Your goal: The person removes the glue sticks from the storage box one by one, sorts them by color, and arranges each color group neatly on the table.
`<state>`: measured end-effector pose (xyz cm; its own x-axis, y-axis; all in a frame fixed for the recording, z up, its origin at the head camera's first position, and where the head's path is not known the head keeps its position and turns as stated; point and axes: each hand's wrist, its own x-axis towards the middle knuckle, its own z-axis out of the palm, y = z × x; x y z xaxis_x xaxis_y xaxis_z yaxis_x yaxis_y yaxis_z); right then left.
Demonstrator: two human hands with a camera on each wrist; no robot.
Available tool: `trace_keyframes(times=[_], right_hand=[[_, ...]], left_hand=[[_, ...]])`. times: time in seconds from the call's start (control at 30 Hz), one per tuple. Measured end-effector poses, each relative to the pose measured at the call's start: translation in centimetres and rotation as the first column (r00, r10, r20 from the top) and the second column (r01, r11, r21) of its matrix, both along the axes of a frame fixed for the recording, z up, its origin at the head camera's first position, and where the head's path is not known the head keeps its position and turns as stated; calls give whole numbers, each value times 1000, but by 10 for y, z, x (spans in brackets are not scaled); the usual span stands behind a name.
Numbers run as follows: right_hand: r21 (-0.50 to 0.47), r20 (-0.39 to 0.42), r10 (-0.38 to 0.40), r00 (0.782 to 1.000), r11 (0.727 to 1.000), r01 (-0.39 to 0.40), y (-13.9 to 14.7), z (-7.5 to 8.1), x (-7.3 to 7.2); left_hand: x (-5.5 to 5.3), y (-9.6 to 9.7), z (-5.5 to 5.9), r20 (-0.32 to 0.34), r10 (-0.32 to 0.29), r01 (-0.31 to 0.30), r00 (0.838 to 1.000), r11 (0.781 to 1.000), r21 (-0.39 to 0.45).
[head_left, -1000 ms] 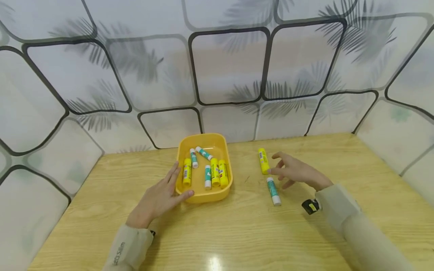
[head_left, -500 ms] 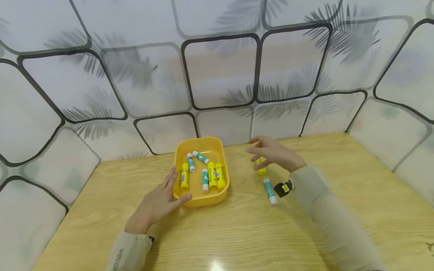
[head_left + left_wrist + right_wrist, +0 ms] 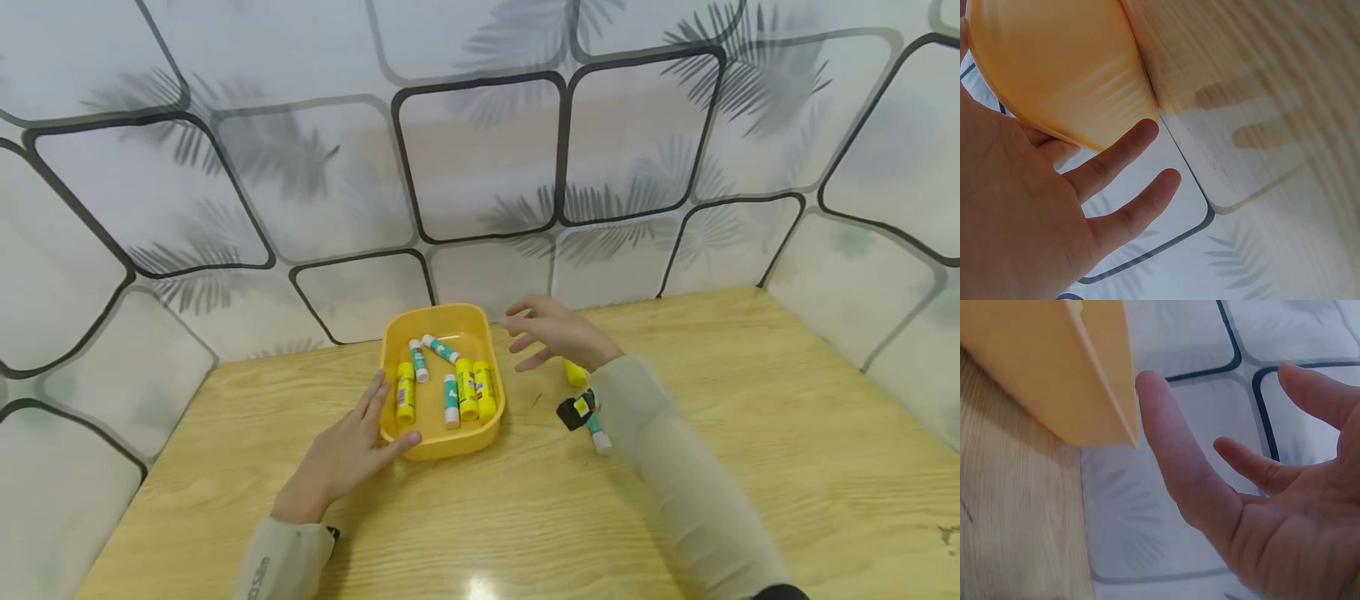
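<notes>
A yellow plastic basket (image 3: 442,450) stands on the table, holding three yellow glue sticks (image 3: 405,393) and three smaller teal-and-white ones (image 3: 451,402). My left hand (image 3: 341,457) rests against its left side, fingers spread along the wall and thumb at the near rim. In the left wrist view two straight fingers (image 3: 1116,156) extend beside the orange-looking wall. Nothing is held in my right hand (image 3: 558,335), which hovers by the basket's far right rim. Its fingers are loosely extended, with one fingertip (image 3: 1150,381) right at the rim in the right wrist view.
Right of the basket lie a yellow glue stick (image 3: 575,374) and a teal-and-white glue stick (image 3: 600,438), both partly hidden by my right arm. Behind the wooden table (image 3: 480,517) rises a pale patterned backdrop (image 3: 487,158), which also borders both sides.
My right hand has moved left from beside the loose glue sticks to the basket's right rim, its arm now covering parts of them. The left hand stays on the basket. The head view has shifted slightly.
</notes>
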<state>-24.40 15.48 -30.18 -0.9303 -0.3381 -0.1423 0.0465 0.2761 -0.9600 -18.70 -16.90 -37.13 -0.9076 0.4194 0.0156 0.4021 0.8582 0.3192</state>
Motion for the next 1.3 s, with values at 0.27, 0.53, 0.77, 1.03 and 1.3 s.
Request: trace_keyframes(times=[0.27, 0.53, 0.77, 1.03, 1.3], right_hand=[[-41, 30, 12, 999, 999, -11, -33, -1, -11], [-33, 56, 2, 998, 999, 0, -54, 0, -21], [-46, 86, -21, 996, 999, 25, -65, 0, -27], [-18, 90, -8, 996, 1000, 9, -75, -1, -30], [-48, 102, 12, 995, 999, -7, -86, 0, -34]], left_hand=[[-1, -3, -1, 8, 15, -15, 1000, 1000, -21], [0, 0, -1, 15, 4, -3, 1000, 1000, -8], [-2, 1, 1, 19, 2, -2, 1000, 1000, -11], [-1, 2, 0, 30, 1, -1, 1000, 1000, -8], [-1, 1, 0, 0, 2, -2, 1000, 1000, 2]])
